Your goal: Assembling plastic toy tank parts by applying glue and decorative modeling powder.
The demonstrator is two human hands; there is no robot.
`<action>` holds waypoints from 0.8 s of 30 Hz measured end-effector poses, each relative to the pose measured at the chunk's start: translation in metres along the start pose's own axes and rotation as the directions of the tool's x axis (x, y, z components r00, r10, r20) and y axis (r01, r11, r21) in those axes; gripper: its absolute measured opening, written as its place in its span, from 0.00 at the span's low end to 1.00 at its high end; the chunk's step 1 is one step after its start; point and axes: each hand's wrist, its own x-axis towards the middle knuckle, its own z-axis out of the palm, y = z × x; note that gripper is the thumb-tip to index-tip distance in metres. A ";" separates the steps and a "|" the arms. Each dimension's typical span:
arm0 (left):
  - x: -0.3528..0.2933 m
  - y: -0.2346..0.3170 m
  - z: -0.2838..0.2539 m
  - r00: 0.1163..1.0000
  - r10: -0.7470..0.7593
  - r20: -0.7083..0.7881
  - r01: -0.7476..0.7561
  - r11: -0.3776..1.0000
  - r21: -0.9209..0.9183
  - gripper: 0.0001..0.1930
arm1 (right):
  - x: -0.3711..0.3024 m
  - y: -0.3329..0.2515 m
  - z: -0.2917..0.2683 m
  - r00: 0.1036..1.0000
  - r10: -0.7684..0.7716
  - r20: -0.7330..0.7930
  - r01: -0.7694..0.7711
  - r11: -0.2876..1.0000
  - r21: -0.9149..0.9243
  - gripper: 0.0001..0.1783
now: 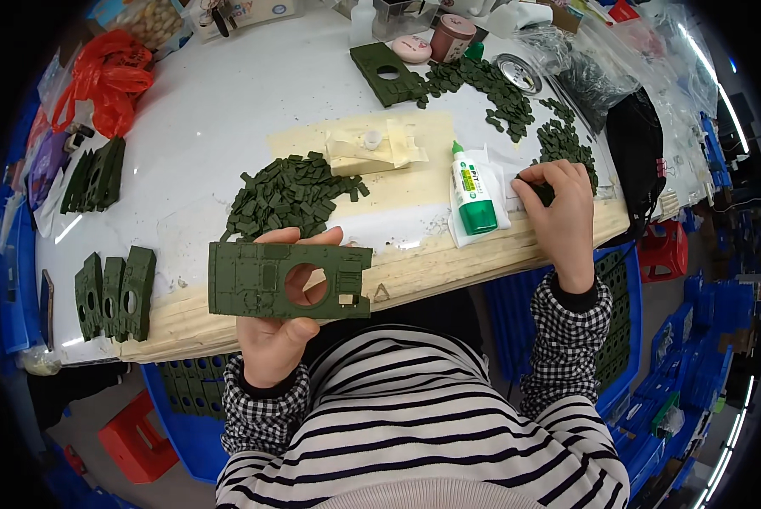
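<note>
Seemingly much remains — small dark-green plastic pieces (278, 199) lie heaped, the left grip (270, 349) holding a holed dark-green plastic hull (261, 282) — the right grip's (564, 212) hold unclear.

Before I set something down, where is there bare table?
Bare white tabletop lies between the red plastic bag, the far green model tank hull and the left small-parts pile. The right is crowded: small-parts heaps, black bag.

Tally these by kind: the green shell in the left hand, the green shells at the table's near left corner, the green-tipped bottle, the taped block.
Held shell, in the left hand: 1
Corner shells: 3
Green-tipped bottle: 1
Taped block: 1
Total: 6
</note>
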 end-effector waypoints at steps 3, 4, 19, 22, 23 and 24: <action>0.000 -0.001 -0.003 0.999 -0.018 0.035 0.021 0.997 -0.078 0.43 | 0.002 -0.001 -0.001 1.000 -0.001 0.028 -0.001 0.998 0.060 0.06; 0.000 -0.001 -0.004 0.998 -0.023 0.051 0.029 0.993 -0.114 0.43 | 0.002 0.001 -0.002 0.999 -0.032 0.032 0.030 0.998 0.058 0.06; 0.002 0.003 -0.005 0.985 -0.027 0.173 0.050 0.990 -0.131 0.32 | -0.013 -0.091 -0.012 0.972 -0.162 0.173 -0.034 0.627 0.778 0.09; 0.002 0.003 -0.004 0.985 -0.028 0.171 0.046 0.994 -0.104 0.32 | -0.012 -0.102 -0.009 0.950 -0.242 0.198 -0.012 0.605 0.796 0.09; 0.002 0.003 -0.004 0.986 -0.033 0.165 0.050 0.994 -0.096 0.32 | -0.014 -0.107 -0.008 0.948 -0.224 0.225 -0.055 0.583 0.811 0.09; 0.002 0.003 -0.003 0.987 -0.038 0.157 0.053 0.995 -0.089 0.32 | -0.016 -0.112 -0.008 0.944 -0.208 0.254 -0.099 0.558 0.824 0.10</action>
